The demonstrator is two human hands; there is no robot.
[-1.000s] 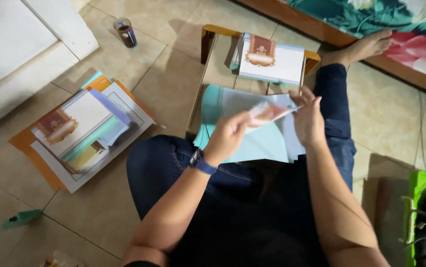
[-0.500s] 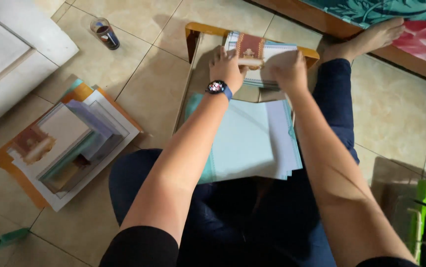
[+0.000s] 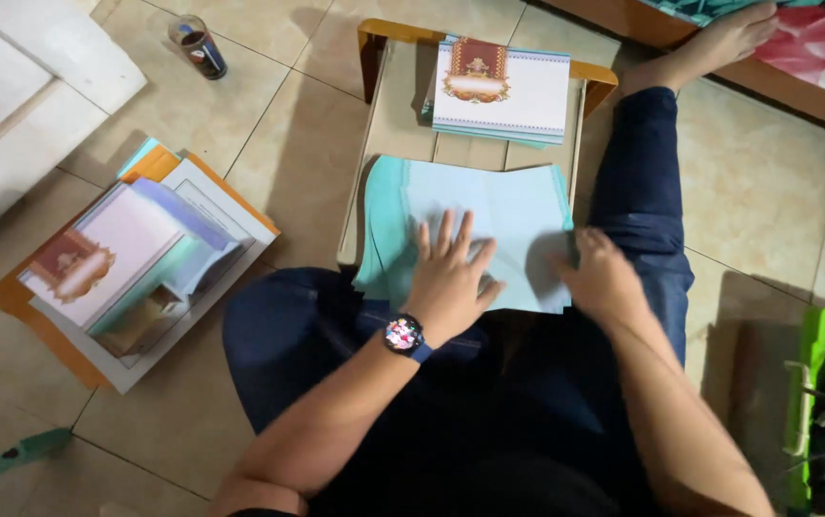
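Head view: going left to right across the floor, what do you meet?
Green scrap → pile of mixed papers → left hand flat on the pale blue sheets → right hand at their edge → green crate.

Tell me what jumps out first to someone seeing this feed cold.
Both hands press on a stack of pale teal sheets on a low wooden table: the left hand flat with fingers spread, the right hand at the stack's right edge. Beyond them lies a pile of cards with a red ornament; a messier paper pile sits on the floor at left.
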